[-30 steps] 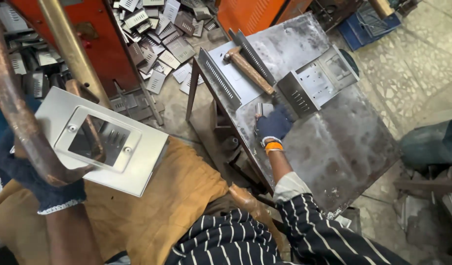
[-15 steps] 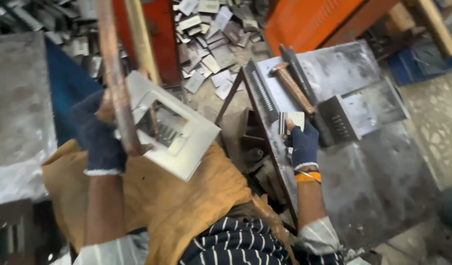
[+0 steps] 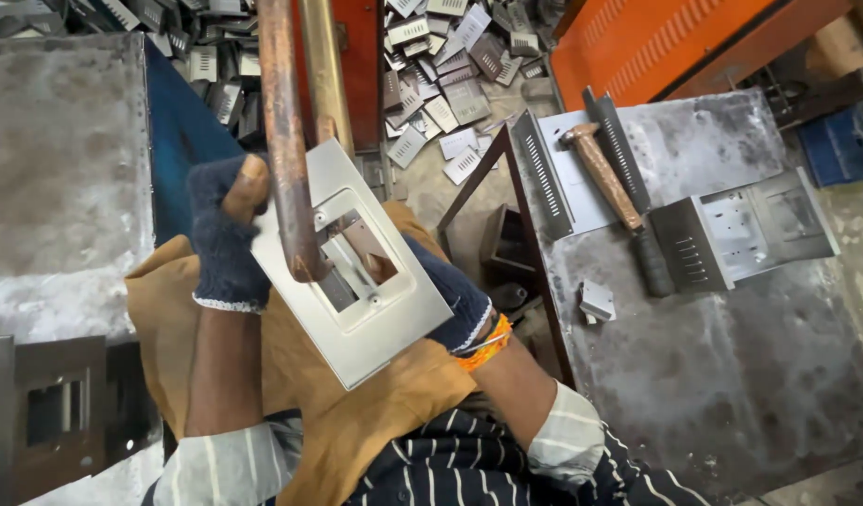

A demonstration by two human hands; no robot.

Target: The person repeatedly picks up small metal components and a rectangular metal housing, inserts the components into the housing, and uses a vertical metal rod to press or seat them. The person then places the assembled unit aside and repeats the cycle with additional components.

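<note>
A metal workshop seen from above: a grey, stained steel worktable [image 3: 731,375] fills the 3 to 5 o'clock side, a second worn steel surface [image 3: 61,187] lies at 9 o'clock, and a heap of small punched sheet-metal pieces [image 3: 441,84] covers the floor at 12 o'clock, beside an orange machine body [image 3: 675,42] at 1 o'clock.

At the centre, over a brown cloth [image 3: 384,412] on the person's lap, a rectangular sheet-metal plate with a window cutout [image 3: 356,272] is held tilted. The left hand [image 3: 225,234], in a dark knit glove with a torn fingertip, grips the plate's 9 o'clock edge. The right hand [image 3: 455,295], also gloved, reaches under the plate's 4 o'clock edge; its fingers are hidden behind the plate, so whether it is clasped there cannot be told. A rusty lever bar [image 3: 286,141] comes down from 12 o'clock and crosses in front of the plate, with a brass-coloured bar [image 3: 326,75] just beside it.

On the worktable at 2 o'clock lie a wooden-handled hammer [image 3: 609,187], two louvred metal strips [image 3: 544,178], a folded metal tray with slots [image 3: 740,234] and a small metal piece [image 3: 595,302].
</note>
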